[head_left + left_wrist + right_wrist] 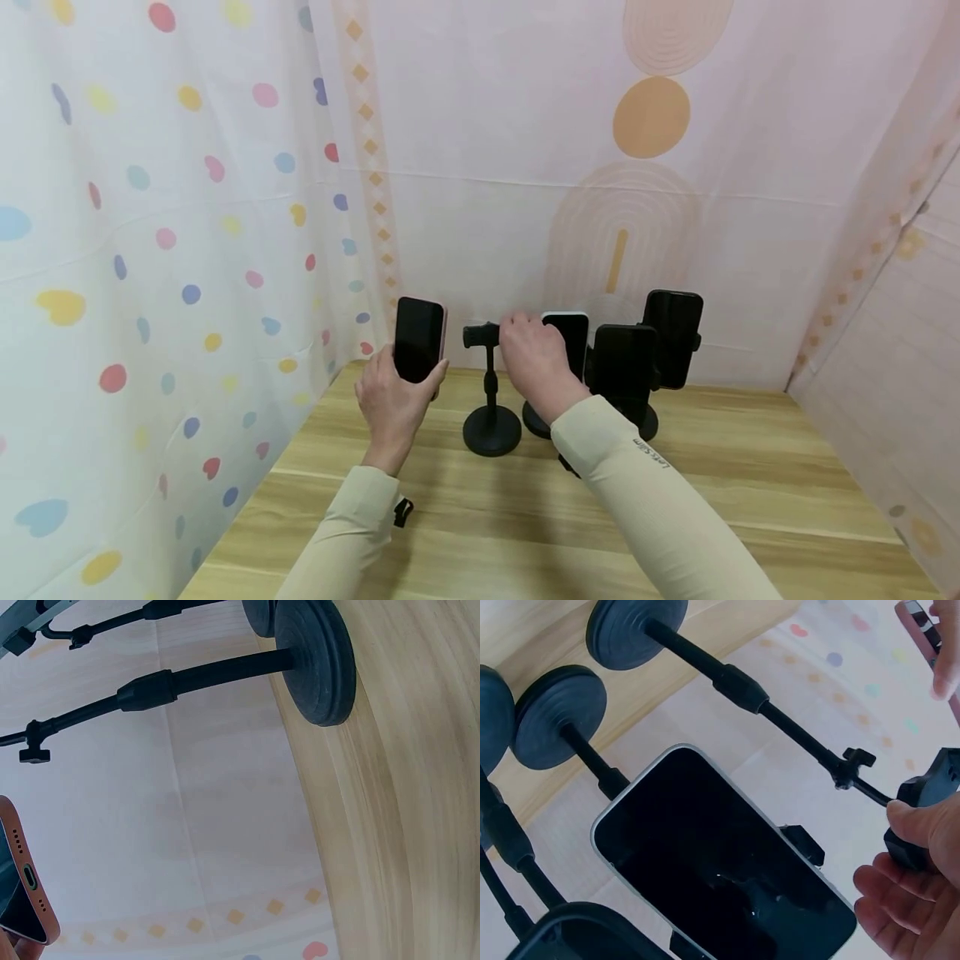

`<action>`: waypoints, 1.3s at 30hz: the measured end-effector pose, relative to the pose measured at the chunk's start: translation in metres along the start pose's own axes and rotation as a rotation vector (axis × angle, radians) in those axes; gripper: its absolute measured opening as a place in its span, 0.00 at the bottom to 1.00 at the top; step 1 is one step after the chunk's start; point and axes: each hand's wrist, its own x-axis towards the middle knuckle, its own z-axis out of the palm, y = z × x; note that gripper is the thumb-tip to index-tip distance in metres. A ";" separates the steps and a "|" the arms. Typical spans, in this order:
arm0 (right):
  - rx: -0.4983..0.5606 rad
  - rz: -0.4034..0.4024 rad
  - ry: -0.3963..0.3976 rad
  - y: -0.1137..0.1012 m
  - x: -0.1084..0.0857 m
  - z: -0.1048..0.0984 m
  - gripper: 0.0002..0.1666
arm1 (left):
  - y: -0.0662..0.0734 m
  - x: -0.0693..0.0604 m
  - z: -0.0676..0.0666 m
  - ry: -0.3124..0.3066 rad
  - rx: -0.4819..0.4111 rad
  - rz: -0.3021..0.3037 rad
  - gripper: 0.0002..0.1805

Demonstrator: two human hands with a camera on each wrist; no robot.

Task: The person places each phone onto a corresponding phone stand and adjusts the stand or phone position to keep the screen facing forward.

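My left hand [392, 402] holds a smartphone [418, 340] upright by its lower part, its dark screen facing me. In the left wrist view the pink edge and charging port of that phone [28, 876] show. To its right, an unoccupied black phone stand [491, 432] rests on the table. My right hand [534, 357] grips the black clamp [934, 784] at the top of this stand. In the right wrist view the thumb lies on one side of the clamp and the curled fingers on the other. The phone and the clamp are apart.
Right of the empty stand, a white-edged phone [720, 862] and two black phones, [624, 358] in front and another phone [673, 337] behind, sit in similar stands. My right forearm partly hides them. Patterned curtains [480, 233] hang behind the wooden table [465, 533].
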 end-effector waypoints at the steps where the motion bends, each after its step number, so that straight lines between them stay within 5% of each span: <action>1: -0.001 0.001 0.003 0.000 0.000 0.001 0.07 | 0.000 0.000 0.000 0.005 -0.002 0.003 0.40; 16: 0.199 0.123 0.117 -0.015 0.004 0.008 0.16 | 0.018 0.001 -0.004 0.027 -0.073 0.076 0.39; 31: 0.453 0.166 -0.019 -0.010 0.003 0.003 0.25 | 0.047 -0.004 0.002 -0.143 -0.184 0.027 0.33; 39: 0.697 0.238 -0.045 -0.007 0.002 0.000 0.15 | 0.054 -0.005 0.001 -0.223 -0.243 0.015 0.32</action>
